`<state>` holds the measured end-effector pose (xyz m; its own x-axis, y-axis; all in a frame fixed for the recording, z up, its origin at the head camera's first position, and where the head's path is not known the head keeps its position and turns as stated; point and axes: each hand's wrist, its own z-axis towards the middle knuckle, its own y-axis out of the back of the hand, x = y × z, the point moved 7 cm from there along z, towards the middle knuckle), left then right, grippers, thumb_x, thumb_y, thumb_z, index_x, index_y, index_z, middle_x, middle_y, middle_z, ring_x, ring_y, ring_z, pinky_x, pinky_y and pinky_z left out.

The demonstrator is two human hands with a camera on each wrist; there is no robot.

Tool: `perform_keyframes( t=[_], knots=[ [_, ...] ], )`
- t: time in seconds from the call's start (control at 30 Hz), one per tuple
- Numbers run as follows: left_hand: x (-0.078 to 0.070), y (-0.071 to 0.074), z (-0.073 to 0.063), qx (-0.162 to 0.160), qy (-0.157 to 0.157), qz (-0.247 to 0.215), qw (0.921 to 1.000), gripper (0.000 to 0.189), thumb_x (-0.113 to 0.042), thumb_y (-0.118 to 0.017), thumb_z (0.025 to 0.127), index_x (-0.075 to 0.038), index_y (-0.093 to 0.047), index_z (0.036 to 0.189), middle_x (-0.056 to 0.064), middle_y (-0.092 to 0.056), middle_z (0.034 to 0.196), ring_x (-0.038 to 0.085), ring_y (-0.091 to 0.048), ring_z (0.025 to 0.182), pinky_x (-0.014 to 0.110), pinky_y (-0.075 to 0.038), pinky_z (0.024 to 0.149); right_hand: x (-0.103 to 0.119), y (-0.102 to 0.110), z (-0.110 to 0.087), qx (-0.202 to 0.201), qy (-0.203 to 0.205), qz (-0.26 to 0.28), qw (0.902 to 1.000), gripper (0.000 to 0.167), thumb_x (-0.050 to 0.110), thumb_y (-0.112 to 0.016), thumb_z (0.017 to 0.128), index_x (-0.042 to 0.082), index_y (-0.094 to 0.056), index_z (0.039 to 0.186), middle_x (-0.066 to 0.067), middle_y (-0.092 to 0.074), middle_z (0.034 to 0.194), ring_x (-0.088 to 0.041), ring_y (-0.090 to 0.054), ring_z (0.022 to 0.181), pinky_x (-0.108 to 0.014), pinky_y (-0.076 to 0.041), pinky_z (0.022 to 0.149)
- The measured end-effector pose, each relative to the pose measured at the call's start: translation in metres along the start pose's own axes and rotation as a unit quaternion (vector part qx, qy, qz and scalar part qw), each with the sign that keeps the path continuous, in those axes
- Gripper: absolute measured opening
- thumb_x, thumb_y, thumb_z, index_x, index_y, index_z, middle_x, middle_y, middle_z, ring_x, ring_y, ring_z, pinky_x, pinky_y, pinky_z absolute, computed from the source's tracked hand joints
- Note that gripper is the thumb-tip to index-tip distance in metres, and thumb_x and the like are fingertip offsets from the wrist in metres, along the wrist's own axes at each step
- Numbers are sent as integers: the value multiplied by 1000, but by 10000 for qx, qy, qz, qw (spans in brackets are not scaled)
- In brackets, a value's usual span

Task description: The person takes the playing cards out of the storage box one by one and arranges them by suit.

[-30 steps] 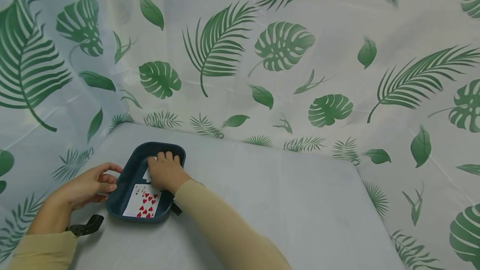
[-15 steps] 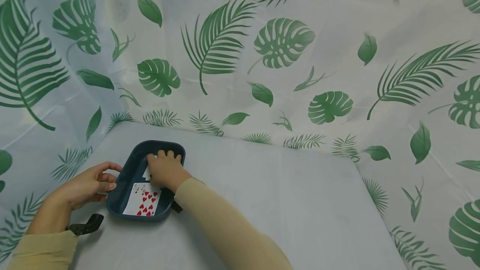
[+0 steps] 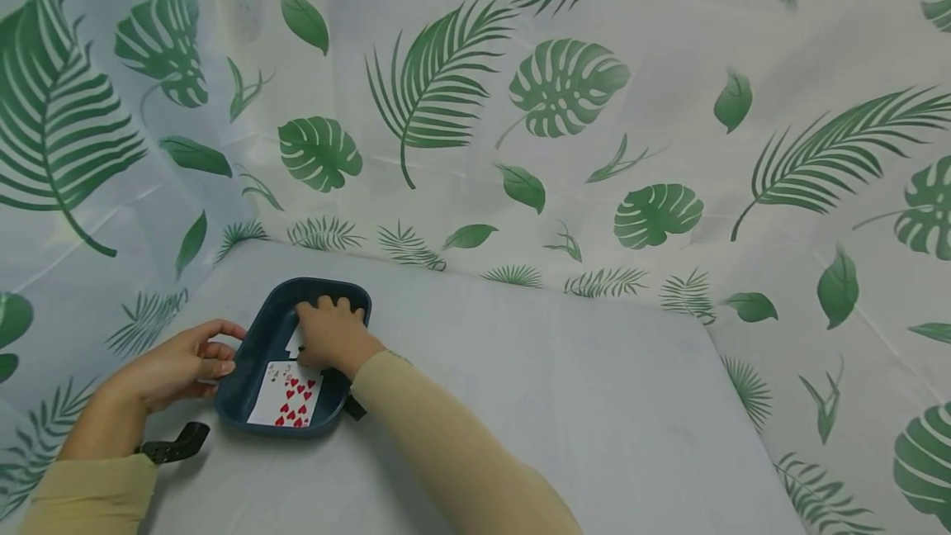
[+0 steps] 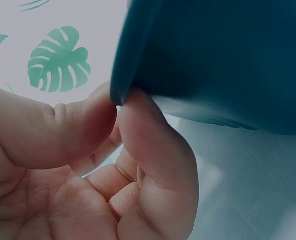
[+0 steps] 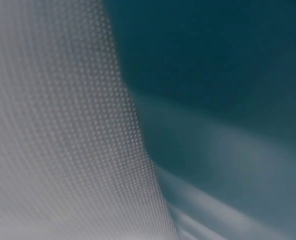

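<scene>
A dark blue tray (image 3: 262, 335) with rounded corners stands at the left of the table in the head view. My left hand (image 3: 174, 366) pinches its left rim; thumb and index finger meet at the rim (image 4: 119, 92) in the left wrist view. Inside the tray's near half lie face-up playing cards (image 3: 286, 396), a red hearts card on top. My right hand (image 3: 334, 337) reaches into the far half with fingers bent downward, over another white card (image 3: 295, 340). The fingertips are hidden, so I cannot tell whether they grip that card. The right wrist view shows only the tray's outer wall (image 5: 212, 60) and cloth.
A white cloth (image 3: 565, 403) covers the table. Leaf-printed curtains (image 3: 446, 188) rise along the back and sides. Black wrist straps with camera mounts (image 3: 178, 442) sit on the forearms, the left mount close to the tray's near left corner.
</scene>
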<state>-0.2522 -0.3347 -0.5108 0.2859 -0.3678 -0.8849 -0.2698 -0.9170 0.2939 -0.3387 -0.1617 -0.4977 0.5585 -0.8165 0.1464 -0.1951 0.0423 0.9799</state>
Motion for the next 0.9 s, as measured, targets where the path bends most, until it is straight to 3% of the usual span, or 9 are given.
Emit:
perform_keyframes(
  t=[0.43, 0.9],
  knots=[
    [2, 3, 0, 55, -7, -2, 10000, 56, -2, -63, 104, 3, -32, 150, 3, -56, 93, 16, -59, 77, 36, -57, 70, 3, -2, 2, -173, 160, -237, 9994, 81, 52, -83, 90, 35, -46, 160, 2, -54, 158, -27, -49, 141, -55, -43, 117],
    [1, 2, 2, 49, -9, 70, 10000, 55, -2, -61, 105, 2, -32, 151, 3, -55, 93, 16, -58, 77, 36, -56, 70, 0, -2, 2, -146, 37, -198, 9997, 76, 47, -81, 91, 33, -49, 159, -1, -52, 159, -27, -48, 144, -53, -41, 122]
  ],
)
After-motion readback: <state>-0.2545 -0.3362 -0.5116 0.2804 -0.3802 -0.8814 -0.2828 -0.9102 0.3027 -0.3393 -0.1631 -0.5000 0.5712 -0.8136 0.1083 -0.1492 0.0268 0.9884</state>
